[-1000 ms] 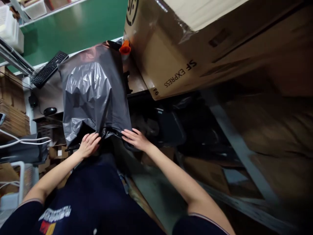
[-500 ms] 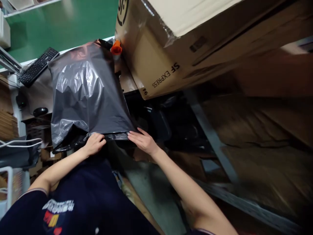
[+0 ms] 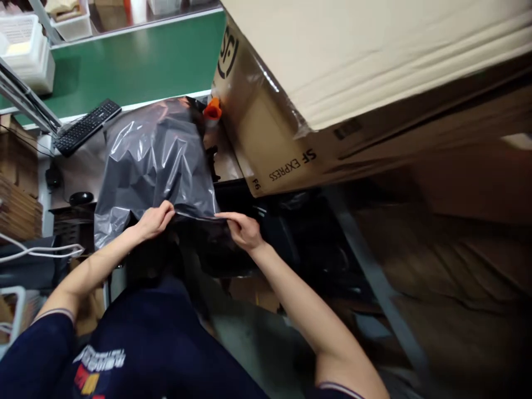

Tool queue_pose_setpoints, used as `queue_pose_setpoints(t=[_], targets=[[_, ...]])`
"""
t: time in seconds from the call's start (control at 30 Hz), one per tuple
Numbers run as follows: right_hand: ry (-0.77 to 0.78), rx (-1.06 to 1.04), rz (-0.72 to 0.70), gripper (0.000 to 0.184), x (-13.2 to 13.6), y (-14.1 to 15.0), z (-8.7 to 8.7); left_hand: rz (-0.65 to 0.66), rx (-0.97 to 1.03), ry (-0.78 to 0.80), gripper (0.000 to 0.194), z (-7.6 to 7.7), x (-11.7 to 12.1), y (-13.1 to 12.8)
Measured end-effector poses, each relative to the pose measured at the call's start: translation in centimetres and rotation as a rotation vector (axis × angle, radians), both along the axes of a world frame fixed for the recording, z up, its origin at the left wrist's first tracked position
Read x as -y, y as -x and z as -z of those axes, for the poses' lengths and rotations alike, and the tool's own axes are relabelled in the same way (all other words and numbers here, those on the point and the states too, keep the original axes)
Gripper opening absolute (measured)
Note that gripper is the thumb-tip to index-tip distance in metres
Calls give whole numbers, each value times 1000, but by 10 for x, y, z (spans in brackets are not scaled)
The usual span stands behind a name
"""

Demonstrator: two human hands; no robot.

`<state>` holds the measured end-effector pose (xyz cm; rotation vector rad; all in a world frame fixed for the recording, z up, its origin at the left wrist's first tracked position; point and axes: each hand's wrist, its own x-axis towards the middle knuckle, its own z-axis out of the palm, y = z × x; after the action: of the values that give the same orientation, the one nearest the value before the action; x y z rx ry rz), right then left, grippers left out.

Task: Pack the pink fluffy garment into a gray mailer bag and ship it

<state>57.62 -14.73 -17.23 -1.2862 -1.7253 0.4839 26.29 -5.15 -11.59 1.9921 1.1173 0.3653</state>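
- Here we are at the near edge of a grey plastic bag (image 3: 158,160), which lies crinkled and shiny just beyond our hands!
- Our left hand (image 3: 155,220) curls tight, gripping that edge.
- Our right hand (image 3: 245,230) pinches the same edge at its right end, index finger pointing inward along it.
- Between our hands, the edge runs nearly straight.
- Past our left hand, on the counter (image 3: 89,166), we spot a black mouse (image 3: 81,198) and, farther off, a keyboard (image 3: 88,126).
- Beyond our right hand looms a big cardboard box (image 3: 257,116), an orange object (image 3: 213,109) beside it.
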Motion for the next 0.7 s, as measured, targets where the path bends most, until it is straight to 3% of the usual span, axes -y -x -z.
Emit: queue_pose_setpoints(t=[0.13,0.2,0.3,0.37,0.43,0.57,0.7], targets=[[47,-87,198,30,-61,1,-32,59,19,2,22,-25,-57,-12],[95,-183,168,31,-89,1,-48,74,-44,-69,19,-36,-76,-16],[212,-374,16,32,-111,3,-61,90,-173,-264,3,-46,-85,-17],[281,-487,-59,33,-114,6,-60,124,-205,-387,4,-48,-82,-14],[317,-552,-71,34,-114,7,-53,183,-178,-410,10,-47,-81,-12],[220,-481,131,31,-140,1,-39,209,-238,-145,28,-47,-102,-20],[121,-266,265,33,-203,-13,-36,72,-277,-11,37,-54,-152,-36]])
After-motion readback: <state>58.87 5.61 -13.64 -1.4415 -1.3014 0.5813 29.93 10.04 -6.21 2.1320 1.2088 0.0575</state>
